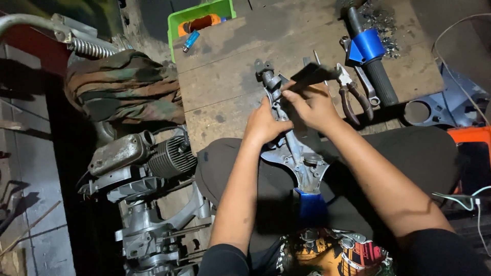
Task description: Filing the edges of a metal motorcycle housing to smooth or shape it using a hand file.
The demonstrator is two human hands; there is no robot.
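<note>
The left hand (263, 122) is gripping a stiff, heavy-looking metal bracket (299, 151) mid-length while the right hand (312, 105), at two o'clock, is closing on its top.

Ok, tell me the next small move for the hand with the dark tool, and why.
Probably draw the dark tool a short stroke along the grey metal part: the right hand holds it against the part's upper end, while the left hand grips the part's stem, steadying it over the lap.
</note>
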